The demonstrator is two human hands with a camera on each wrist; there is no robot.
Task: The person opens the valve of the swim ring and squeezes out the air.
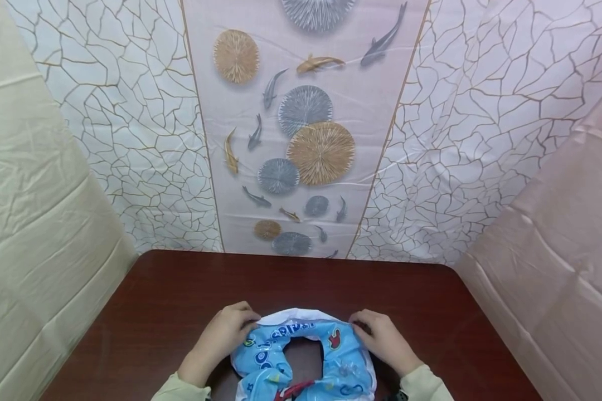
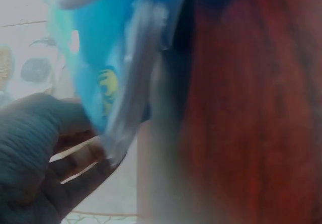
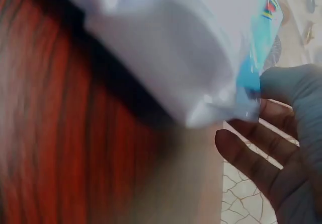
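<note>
A blue inflatable swim ring [image 1: 346, 356] with a white underside, printed letters and cartoon figures is at the table's near side, its lower part cut off by the frame. Its middle hole shows the table, and a red piece [image 1: 301, 385] crosses below the hole. My left hand [image 1: 227, 329] pinches the far left edge between thumb and fingers; in the left wrist view a pale seam edge [image 2: 132, 78] runs to those fingers. At the far right corner my right hand [image 1: 385, 338] pinches the edge, with the white underside [image 3: 171, 53] visible in the right wrist view.
The dark red-brown table [image 1: 180, 278] has rounded far corners. Behind it hangs a patterned cloth [image 1: 306, 72] with fish and round shapes. Plain beige cloth [image 1: 45, 250] borders the left side, and similar cloth [image 1: 557, 250] borders the right.
</note>
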